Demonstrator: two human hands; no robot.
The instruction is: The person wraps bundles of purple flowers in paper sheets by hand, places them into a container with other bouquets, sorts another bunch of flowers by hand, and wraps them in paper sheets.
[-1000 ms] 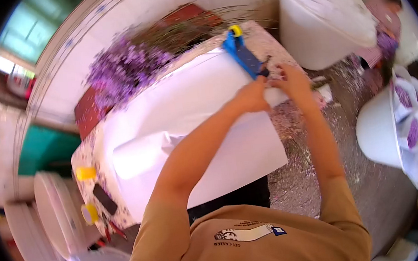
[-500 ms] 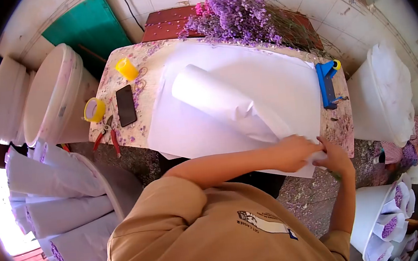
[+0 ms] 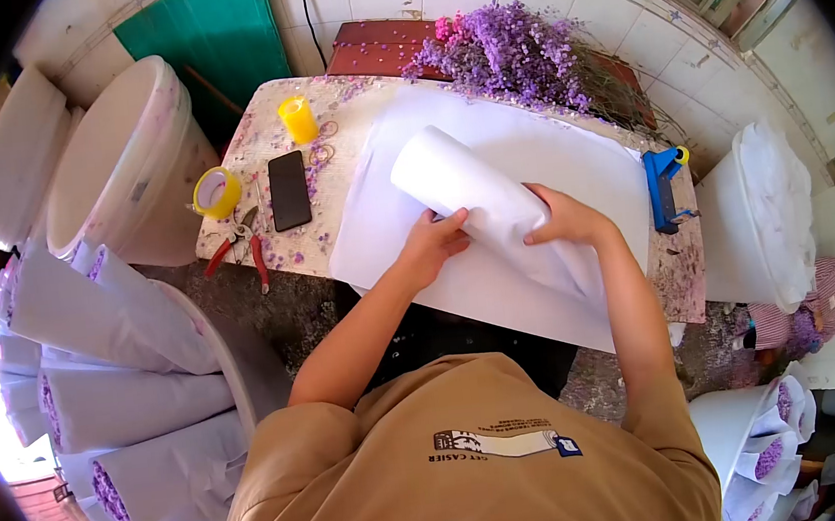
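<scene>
A rolled white paper cone (image 3: 465, 178) lies slantwise over flat white paper sheets (image 3: 567, 142) on the table. My left hand (image 3: 434, 245) touches the near side of the roll with its fingers apart. Around the roll's right side my right hand (image 3: 564, 218) is closed, thumb on top. What the cone contains is hidden from this angle. Right of the sheets stands a blue tape dispenser (image 3: 664, 192) with a yellow roll.
On the table's left are a black phone (image 3: 288, 191), yellow tape rolls (image 3: 297, 119) and red-handled pruners (image 3: 259, 264). Purple flowers (image 3: 513, 55) lie behind. A bucket of wrapped bundles (image 3: 140, 403) stands left; a crouching person (image 3: 823, 300) is far right.
Both hands have left the narrow right end of the paper and moved onto the middle of the roll. They are now apart, one on each side. The view has turned and shifted.
</scene>
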